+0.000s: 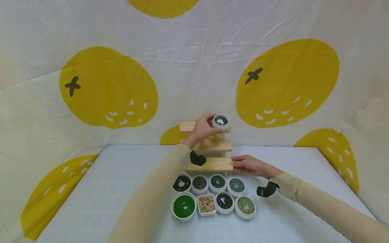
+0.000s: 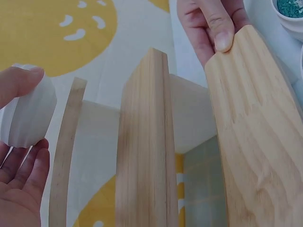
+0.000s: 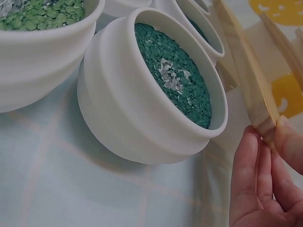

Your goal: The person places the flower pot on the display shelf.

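Above crosswise shelves [image 1: 214, 145], the held pot [image 1: 221, 127] opens upward.

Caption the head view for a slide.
Left grip on a round white green-filled pot; right grip on the lowest shelf of a tiered pale wooden stand.

Soft, even light; faint shadows

The tabletop [image 1: 85, 202] is faintly lined; a white backdrop [image 1: 194, 84] is printed with yellow shapes [image 1: 106, 81], 2 marked by dark crosses [image 1: 72, 86].
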Motion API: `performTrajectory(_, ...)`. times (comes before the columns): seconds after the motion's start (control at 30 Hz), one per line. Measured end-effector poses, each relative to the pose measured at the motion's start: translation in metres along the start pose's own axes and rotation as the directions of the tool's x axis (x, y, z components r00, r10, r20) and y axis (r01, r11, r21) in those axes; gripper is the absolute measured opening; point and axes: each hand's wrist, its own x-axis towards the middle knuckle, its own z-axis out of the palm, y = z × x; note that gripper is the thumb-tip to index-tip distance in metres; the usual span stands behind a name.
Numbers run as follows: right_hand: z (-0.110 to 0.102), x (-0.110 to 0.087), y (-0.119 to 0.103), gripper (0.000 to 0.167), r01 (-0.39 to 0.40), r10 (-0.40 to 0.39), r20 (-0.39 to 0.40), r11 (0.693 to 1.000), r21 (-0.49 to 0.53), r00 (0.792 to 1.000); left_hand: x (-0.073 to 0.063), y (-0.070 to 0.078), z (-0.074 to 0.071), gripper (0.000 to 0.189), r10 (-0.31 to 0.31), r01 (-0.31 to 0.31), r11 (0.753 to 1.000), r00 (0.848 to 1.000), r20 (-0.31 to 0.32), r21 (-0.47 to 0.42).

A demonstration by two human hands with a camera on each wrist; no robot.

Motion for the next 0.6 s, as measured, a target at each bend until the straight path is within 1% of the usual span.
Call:
performTrajectory(0.2, 0.0016, -0.0008, 0.0, 0.055, 0.006, -0.006, 0.003, 1.0, 0.003, 1.0, 0.0018, 0.0011, 0.0051, 0.063, -0.01, 0.01, 1.0, 1.0, -0.006, -0.019)
performTrajectory(0.37, 0.0014, -0.0012, -0.0003, 0.055, 0.01, -0.01, 0.01, 1.0, 0.011, 1.0, 0.003, 0.0014, 0.0071, 0.063, -0.018, 0.017, 1.0, 1.0, -0.025, -0.021)
performTrajectory(0.6, 0.0002, -0.0008, 0.0008, 0.054, 0.013, -0.014, 0.016, 1.0, 0.022, 1.0, 0.0048, 0.0003, 0.0108, 0.061, -0.002, 0.002, 1.0, 0.999, -0.037, -0.015)
